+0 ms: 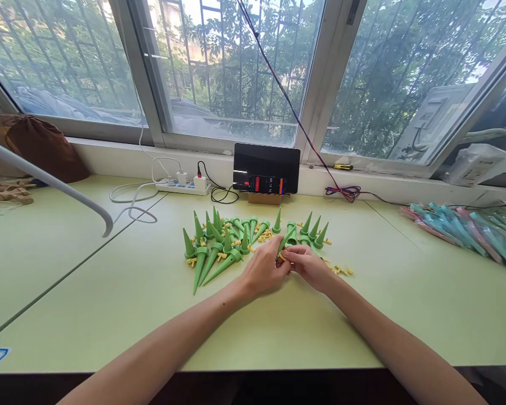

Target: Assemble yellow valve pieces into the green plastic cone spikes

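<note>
My left hand (263, 265) is closed around a green plant watering spike (285, 238), its point tilted up and to the right. Against the near end of that spike, my right hand (310, 268) pinches a small yellow valve (282, 256); whether it sits inside the spike is hidden by the fingers. To the left lie several green spikes (211, 262) with yellow valves on them, some upright, some on their sides. Other green spikes (314, 229) stand behind my right hand. Loose yellow valves (265, 235) lie heaped beyond my hands, and more yellow valves (341, 270) lie right of them.
Behind the spikes, a phone (267, 185) leans before a black tablet (266, 159). A power strip (185, 187) with cables lies at back left, below a white curved arm (50, 181). Bagged pink and blue items (464, 230) lie right. A yellow knife (343, 166) rests on the sill.
</note>
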The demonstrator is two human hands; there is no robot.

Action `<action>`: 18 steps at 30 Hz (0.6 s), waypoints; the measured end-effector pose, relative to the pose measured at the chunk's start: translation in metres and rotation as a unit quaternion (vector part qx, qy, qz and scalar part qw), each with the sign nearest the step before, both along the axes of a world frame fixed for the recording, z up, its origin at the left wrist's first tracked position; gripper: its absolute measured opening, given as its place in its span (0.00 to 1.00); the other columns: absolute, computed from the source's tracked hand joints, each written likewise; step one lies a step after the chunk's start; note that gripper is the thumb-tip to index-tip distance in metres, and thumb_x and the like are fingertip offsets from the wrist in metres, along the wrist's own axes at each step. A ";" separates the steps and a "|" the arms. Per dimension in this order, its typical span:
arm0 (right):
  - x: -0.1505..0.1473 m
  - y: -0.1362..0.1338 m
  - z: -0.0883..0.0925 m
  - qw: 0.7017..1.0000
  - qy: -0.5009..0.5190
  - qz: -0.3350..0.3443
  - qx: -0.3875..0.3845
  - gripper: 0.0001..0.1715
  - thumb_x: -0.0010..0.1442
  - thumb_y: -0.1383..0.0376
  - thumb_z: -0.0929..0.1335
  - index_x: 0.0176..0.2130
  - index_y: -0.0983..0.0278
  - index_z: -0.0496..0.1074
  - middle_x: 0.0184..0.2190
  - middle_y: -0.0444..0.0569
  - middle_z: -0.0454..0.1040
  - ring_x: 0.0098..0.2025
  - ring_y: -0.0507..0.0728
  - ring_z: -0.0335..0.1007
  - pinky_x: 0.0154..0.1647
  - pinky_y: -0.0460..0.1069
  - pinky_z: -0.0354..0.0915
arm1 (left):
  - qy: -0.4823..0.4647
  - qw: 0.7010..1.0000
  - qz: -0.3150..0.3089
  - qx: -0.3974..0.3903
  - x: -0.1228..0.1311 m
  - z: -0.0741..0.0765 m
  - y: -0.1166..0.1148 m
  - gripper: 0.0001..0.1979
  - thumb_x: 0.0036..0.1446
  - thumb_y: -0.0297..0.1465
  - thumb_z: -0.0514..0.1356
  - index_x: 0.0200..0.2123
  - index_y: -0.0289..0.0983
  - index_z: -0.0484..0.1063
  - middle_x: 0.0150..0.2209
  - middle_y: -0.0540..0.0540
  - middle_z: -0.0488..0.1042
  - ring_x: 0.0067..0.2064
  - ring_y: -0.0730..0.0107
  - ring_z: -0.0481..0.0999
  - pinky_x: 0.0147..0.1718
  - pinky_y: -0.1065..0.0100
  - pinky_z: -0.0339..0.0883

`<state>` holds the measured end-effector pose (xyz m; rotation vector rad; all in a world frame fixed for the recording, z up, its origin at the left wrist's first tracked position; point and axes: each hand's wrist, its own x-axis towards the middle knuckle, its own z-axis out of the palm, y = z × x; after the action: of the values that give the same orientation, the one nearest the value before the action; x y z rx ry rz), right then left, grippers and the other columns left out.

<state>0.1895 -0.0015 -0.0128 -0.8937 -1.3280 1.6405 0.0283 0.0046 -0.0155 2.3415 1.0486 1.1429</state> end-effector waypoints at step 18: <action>0.000 -0.007 0.008 0.895 -0.276 -0.113 0.331 0.19 0.64 0.60 0.67 0.23 0.63 0.74 0.21 0.47 0.70 0.26 0.54 0.60 0.28 0.50 0.54 | 0.020 0.999 -0.023 -0.013 -0.001 -0.001 0.004 0.09 0.52 0.25 0.55 0.37 0.40 0.59 0.33 0.48 0.68 0.33 0.67 0.67 0.31 0.67 0.57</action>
<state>0.1894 -0.0081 -0.0052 -1.0577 -1.9150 0.6644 0.0269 0.0083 -0.0165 2.3643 1.0121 1.0637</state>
